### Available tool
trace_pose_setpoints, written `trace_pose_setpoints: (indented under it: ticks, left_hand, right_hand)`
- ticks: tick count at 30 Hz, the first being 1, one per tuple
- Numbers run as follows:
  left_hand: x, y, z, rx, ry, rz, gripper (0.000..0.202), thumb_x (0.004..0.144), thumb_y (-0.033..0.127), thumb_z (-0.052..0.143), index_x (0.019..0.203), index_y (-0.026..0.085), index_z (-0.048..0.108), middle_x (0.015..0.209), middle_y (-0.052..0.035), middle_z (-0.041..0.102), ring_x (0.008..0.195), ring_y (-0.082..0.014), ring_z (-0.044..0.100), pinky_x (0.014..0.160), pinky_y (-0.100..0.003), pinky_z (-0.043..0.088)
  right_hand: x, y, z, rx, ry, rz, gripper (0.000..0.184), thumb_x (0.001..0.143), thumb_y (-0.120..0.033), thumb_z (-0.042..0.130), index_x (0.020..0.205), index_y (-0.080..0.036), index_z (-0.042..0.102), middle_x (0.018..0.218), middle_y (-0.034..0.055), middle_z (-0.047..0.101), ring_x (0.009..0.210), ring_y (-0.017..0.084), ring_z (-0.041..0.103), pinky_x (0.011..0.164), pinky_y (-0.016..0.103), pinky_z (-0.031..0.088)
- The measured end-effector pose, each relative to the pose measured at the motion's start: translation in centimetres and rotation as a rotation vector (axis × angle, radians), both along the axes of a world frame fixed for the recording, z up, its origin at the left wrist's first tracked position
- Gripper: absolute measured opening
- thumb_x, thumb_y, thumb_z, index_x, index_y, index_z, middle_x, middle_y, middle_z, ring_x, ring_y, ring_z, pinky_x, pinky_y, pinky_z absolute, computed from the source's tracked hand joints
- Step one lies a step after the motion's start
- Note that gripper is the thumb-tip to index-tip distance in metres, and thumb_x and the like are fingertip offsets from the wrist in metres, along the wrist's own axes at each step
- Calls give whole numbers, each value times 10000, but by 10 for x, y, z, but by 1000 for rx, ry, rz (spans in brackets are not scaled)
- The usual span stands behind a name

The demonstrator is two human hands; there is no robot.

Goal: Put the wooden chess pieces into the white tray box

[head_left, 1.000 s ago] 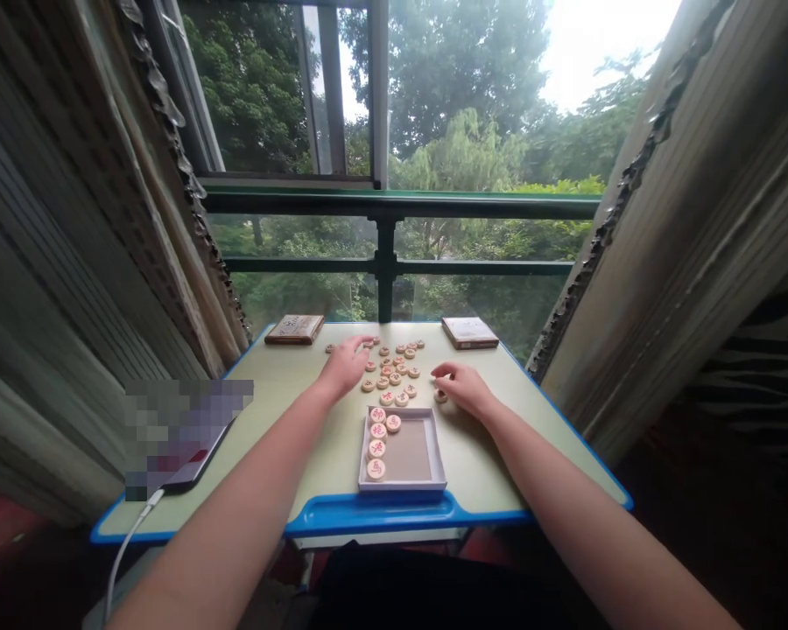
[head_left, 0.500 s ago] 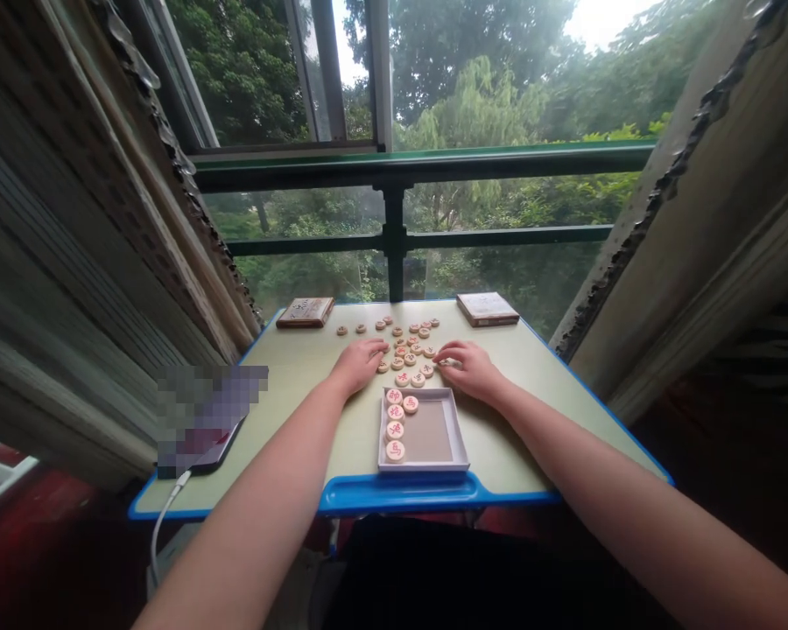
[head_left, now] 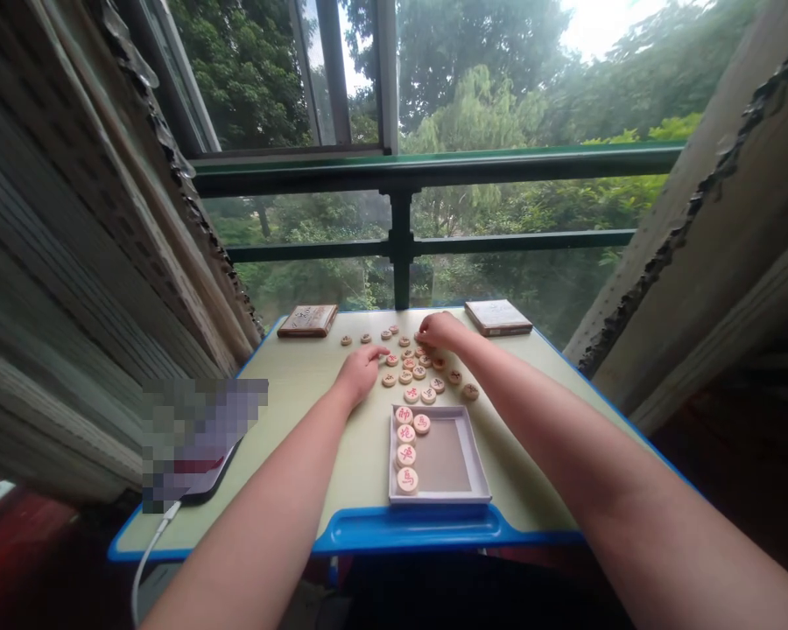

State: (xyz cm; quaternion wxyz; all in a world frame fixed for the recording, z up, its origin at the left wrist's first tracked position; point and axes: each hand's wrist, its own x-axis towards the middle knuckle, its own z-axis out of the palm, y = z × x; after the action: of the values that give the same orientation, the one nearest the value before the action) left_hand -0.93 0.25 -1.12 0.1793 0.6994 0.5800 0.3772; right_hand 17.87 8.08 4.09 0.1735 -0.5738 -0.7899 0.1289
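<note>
Several round wooden chess pieces [head_left: 412,373] with red and dark characters lie scattered on the far half of a pale green table [head_left: 302,394]. My left hand [head_left: 360,371] rests flat beside them on the left, fingers stretched toward the pieces. My right hand [head_left: 438,331] reaches over the far pieces with its fingers curled down onto them; what they pinch is hidden. A shallow white box [head_left: 463,455] near me holds several red-marked pieces [head_left: 405,444] along its left side.
Two flat brown boxes lie at the table's far corners, one on the left [head_left: 307,320] and one on the right [head_left: 497,317]. A phone [head_left: 197,455] with a white cable sits at the left edge. A green railing [head_left: 400,166] and window stand beyond; curtains hang on both sides.
My right hand has moved from the near right of the pieces to the far ones. My left hand has drawn back slightly. The view has shifted.
</note>
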Motion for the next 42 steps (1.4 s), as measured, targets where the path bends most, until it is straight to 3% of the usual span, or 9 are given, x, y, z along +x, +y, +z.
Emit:
trace_pose_setpoints:
  ticks: [3,7,10,14,18,25,32,37,42]
  left_hand:
    - [2,-6,7,70,89,18,290,820,139,423,959,175,675,1050,-65,676,1009,-188,599,928,-340,458]
    - [9,-21,20,300,243,-67,269,844,306,492,1009,178,662,975,-74,696,937,-205,618,889,-346,473]
    - [17,-34,29,436,262,-97,318,833,404,524,1028,193,659,968,-78,698,905,-202,630,862,-335,481]
    - [27,-46,35,541,256,-193,311,836,403,533,1014,189,671,960,-87,703,891,-196,637,838,-321,488]
    - [31,-48,35,570,117,-218,240,845,326,540,996,198,676,922,-72,713,826,-180,650,795,-317,506]
    - [38,-43,34,298,-365,-295,271,771,301,630,998,162,685,985,-100,693,813,-184,654,723,-301,530]
    - [38,-51,46,-121,-648,-357,408,678,321,721,1039,138,674,840,-87,710,795,-194,646,719,-316,506]
    - [36,-52,48,-191,-701,-371,391,638,297,755,988,139,679,891,-93,708,843,-196,639,738,-313,489]
    - [39,-51,46,-182,-740,-388,343,590,237,786,878,149,624,840,-53,698,782,-170,648,699,-292,495]
  right_hand:
    - [-3,-10,8,15,18,-15,153,694,-281,663,753,-148,708,820,120,693,782,226,616,652,276,430]
    - [5,-51,15,10,127,25,240,749,-366,606,823,-150,681,801,66,697,680,151,620,576,223,431]
    - [13,-88,13,-71,447,23,311,711,-431,634,785,-129,651,704,53,669,623,150,602,513,229,418]
    - [17,-118,6,-158,760,84,326,675,-422,673,818,-135,615,724,33,648,632,132,585,531,232,439]
    - [12,-119,-3,-146,982,142,323,653,-386,708,839,-158,575,767,13,628,676,126,583,575,237,453]
    - [20,-117,-7,-154,1078,277,290,695,-349,691,919,-189,599,835,30,661,743,147,607,611,260,467]
    - [22,-128,-12,57,941,233,246,727,-359,652,880,-177,590,785,49,670,572,117,543,485,239,412]
    - [20,-132,-15,128,894,249,292,740,-336,638,983,-186,574,754,28,667,507,96,502,473,235,410]
    - [21,-134,-10,113,924,255,262,746,-344,637,946,-179,608,772,43,663,641,138,590,556,255,477]
